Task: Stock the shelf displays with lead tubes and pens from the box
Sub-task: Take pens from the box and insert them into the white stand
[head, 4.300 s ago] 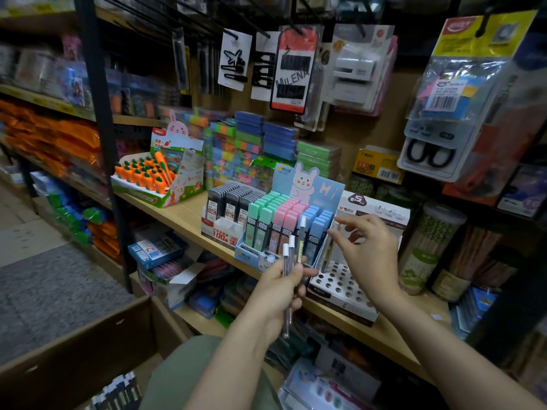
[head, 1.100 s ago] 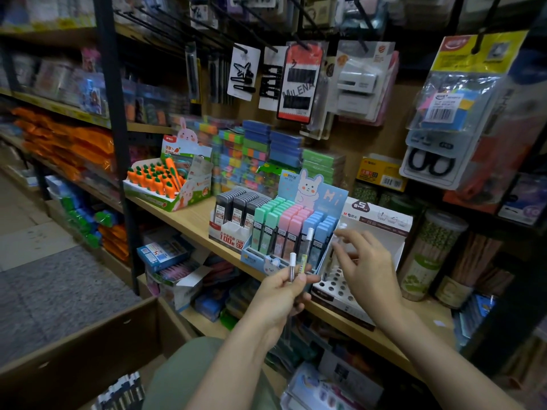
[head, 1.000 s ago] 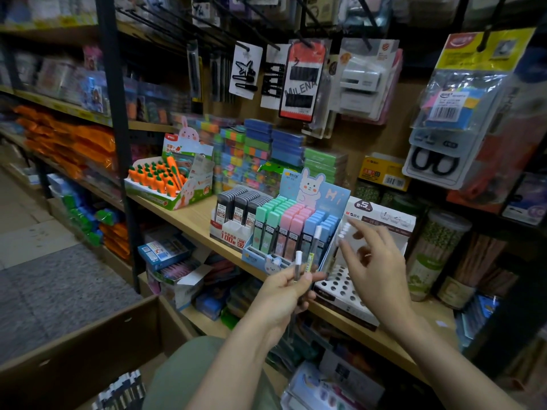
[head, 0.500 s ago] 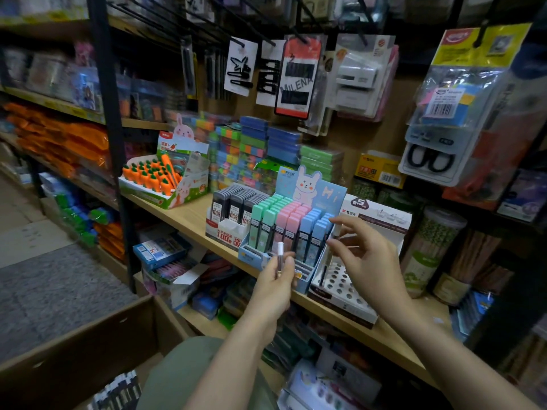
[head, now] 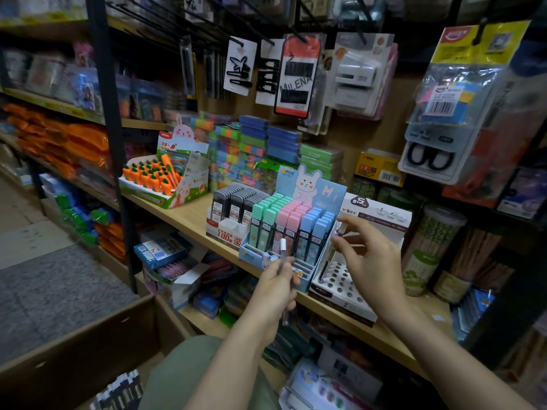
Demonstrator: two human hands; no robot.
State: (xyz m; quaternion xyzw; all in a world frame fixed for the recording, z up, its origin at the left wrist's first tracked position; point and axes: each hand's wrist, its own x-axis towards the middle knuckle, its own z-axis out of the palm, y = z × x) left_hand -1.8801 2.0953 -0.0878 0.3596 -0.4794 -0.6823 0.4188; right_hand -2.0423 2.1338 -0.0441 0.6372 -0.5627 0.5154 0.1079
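Your left hand [head: 276, 287] is curled around a thin pen [head: 283, 263], gripping it upright just in front of the bunny display [head: 305, 220] – its white cap pokes up above your fingers and the clear lower end hangs out below your palm. Your right hand [head: 368, 258] pinches a second pen [head: 333, 253] near its top between thumb and forefinger, the other fingers loosely spread; the pen stands nearly upright with its lower end at the perforated white pen stand [head: 343, 284], though whether the tip sits in a hole is hard to tell. That stand sits on the wooden shelf [head: 183, 211], touching the right side of the bunny display, whose slots hold rows of green, pink and blue lead tubes [head: 288, 223]. To the left of those, black lead tubes [head: 235, 202] fill a red-and-white tray. Farther left on the same shelf stands a box of carrot-shaped items [head: 154, 176]. At the lower left – an open cardboard box [head: 74, 344] on the floor, with black-and-white pens visible at its bottom edge.
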